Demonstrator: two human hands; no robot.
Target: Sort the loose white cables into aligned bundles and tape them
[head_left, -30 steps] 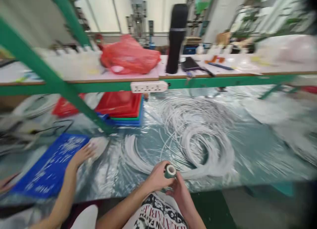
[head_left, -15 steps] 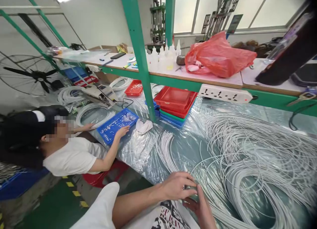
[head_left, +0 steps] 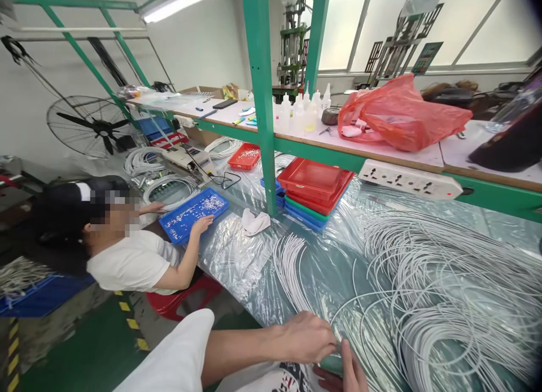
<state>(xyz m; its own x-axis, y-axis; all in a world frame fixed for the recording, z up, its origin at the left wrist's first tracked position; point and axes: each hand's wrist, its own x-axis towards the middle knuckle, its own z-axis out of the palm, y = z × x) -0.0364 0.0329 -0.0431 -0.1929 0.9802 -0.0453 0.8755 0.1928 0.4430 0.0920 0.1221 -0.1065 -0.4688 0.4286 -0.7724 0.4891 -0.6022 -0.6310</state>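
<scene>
My left hand (head_left: 308, 338) is at the bottom centre over the table edge, its fingers pinched together on something too small to make out. Just right of it and lower, my right hand (head_left: 349, 372) has its thumb raised against the left fingertips and its other fingers curled; what it grips is hidden. Beyond my left hand, a fanned bundle of white cables (head_left: 292, 268) lies on the plastic-covered table (head_left: 254, 268). Large loose coils of white cable (head_left: 427, 335) spread over the right side.
On the left a seated person (head_left: 131, 256) reaches to a blue tray (head_left: 190, 217) of small white pieces. A white cloth (head_left: 255, 222), stacked red trays (head_left: 311, 180) and a green post (head_left: 265, 98) stand ahead. The shelf bears a red bag (head_left: 406, 115); a power strip (head_left: 409, 180) hangs below.
The view has shifted, so the scene sits further right and lower. My left fingers, spread apart before, have closed into a pinch by my right thumb. The other person's hand remains at the blue tray.
</scene>
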